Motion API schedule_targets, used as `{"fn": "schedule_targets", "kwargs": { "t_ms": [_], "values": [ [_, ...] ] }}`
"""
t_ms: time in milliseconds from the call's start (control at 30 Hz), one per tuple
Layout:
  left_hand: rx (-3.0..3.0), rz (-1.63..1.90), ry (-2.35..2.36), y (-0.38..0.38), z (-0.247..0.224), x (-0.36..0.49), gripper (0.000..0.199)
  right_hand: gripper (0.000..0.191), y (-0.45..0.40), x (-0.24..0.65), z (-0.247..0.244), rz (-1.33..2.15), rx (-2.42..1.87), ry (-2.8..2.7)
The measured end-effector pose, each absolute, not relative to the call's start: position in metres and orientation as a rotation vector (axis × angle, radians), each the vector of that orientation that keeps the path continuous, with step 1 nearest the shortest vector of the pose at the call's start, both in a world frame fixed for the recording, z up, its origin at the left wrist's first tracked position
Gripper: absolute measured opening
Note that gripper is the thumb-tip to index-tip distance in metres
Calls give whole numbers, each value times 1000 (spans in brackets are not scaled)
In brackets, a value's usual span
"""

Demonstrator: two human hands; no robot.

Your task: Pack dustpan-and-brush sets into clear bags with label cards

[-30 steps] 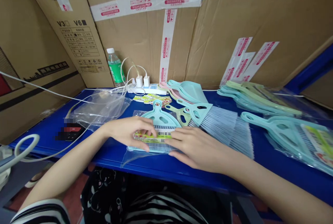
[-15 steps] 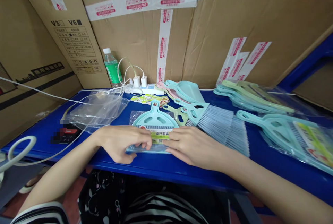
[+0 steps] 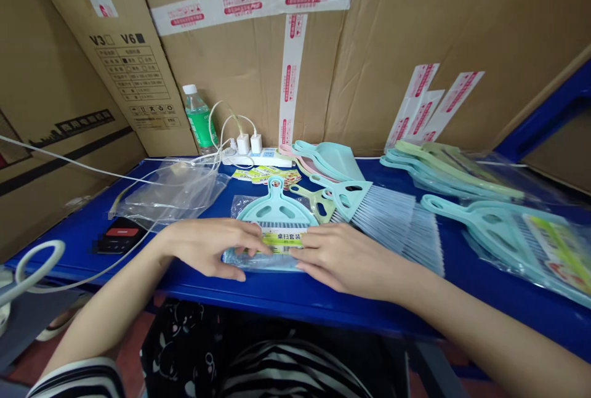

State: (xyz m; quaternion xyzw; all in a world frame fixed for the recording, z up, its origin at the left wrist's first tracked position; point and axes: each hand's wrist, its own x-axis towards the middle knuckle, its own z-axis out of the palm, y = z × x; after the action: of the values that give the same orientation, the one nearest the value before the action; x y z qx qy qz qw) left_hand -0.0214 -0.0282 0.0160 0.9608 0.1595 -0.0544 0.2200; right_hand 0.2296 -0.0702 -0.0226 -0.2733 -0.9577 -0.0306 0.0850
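Left hand (image 3: 217, 247) over bagged dustpan set (image 3: 277, 206) — right hand (image 3: 339, 256) on it.

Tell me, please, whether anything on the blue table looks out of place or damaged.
Nothing appears spilled or broken. The crumpled clear plastic on the blue table looks untidy, lying loose at left with a white cable across it.

The left hand (image 3: 215, 247) and right hand (image 3: 344, 256) rest on a bagged dustpan (image 3: 277, 210) at the blue table's (image 3: 277, 292) near edge; a bottle (image 3: 200, 119) stands far left.
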Motion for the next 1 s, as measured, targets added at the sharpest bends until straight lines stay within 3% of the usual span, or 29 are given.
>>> {"fn": "schedule_targets", "kwargs": {
  "t_ms": [233, 400, 600, 733, 1000],
  "values": [
    [2651, -191, 458, -27, 18, -20, 35, 18, -70, 231, -22, -63, -822, -2830],
    [2622, -99, 441, -23, 18, -35, 43, 18, -70, 231, -21, 51, -850, -2802],
    [2569, -70, 513, -17, 11, -27, 5, 20, -70, 230, -21, 95, -905, -2753],
    [2556, -62, 538, -14, 10, -23, 21, 20, -67, 230, -25, 164, -971, -2697],
    [2610, -67, 618, -13, 7, -25, 19, 20, -63, 227, -29, 266, -1180, -2580]
  ]
}}
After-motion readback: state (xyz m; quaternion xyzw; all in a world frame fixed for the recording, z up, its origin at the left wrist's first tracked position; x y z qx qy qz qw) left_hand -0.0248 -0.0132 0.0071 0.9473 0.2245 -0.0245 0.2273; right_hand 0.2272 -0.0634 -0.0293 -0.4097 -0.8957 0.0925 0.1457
